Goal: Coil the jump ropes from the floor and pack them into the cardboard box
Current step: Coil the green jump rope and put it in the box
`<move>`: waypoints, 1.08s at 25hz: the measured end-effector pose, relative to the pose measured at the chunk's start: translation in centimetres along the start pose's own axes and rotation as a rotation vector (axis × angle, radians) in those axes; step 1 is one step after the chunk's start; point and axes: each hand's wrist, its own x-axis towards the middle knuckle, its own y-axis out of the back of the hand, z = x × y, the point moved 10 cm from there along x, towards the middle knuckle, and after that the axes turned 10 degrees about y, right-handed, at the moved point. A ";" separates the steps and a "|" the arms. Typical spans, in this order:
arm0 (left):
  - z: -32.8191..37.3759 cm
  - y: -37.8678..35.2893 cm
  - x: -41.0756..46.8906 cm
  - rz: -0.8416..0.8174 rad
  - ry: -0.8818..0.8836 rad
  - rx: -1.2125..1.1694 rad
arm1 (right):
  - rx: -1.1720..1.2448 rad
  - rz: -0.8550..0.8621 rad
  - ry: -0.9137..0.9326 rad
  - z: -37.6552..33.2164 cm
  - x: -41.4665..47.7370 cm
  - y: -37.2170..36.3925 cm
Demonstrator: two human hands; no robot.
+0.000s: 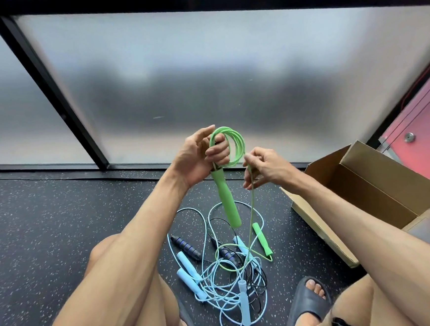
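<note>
Left hand [198, 159] is gripping the green jump rope [236, 141], fingers curled through several loops of cord, and the coil is standing up above the fist. One green handle [227, 203] is hanging straight down just below that grip, pointing at the floor [47, 240].

Right hand [265, 167], just beside the left and a little lower, is pinching a single strand of the same cord between thumb and fingertips. From the pinch the strand is running down to the pile underneath. The second green handle [262, 239] is lying on the floor well below the right hand (the cord is making a sharp corner at its far end).

Directly under both grips, a tangle is lying loose on the floor. It is made up of the light blue ropes [218, 288] with their pale handles and a black rope [185, 245] with dark ribbed handles threaded through them.

The cardboard box [379, 175] is sitting open on the floor to the right of the right-hand pinch, flaps spread. The green rope is being held well apart from it.

A black sandal [304, 302] on a foot is showing below the right forearm. Frosted glass panels [201, 73] are standing beyond both hands.
</note>
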 end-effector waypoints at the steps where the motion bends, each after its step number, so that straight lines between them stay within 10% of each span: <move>1: 0.4 0.2 0.0 0.023 -0.043 -0.015 | -0.016 -0.059 -0.066 1.0 -0.3 -0.8; 8: 3.5 4.9 -1.3 0.442 -0.347 0.019 | -0.211 -0.376 -0.249 3.0 -3.1 -4.4; 16: 4.4 6.2 -2.5 0.796 -0.450 0.471 | -0.201 -0.292 -0.027 -1.0 -1.8 -4.4; 23: 2.4 3.3 -0.3 0.741 -0.255 1.169 | -0.096 -0.124 0.124 -3.7 -0.8 -2.4; 27: -1.0 3.1 1.0 0.530 0.009 1.072 | -0.122 -0.011 0.247 -5.4 -0.7 -0.4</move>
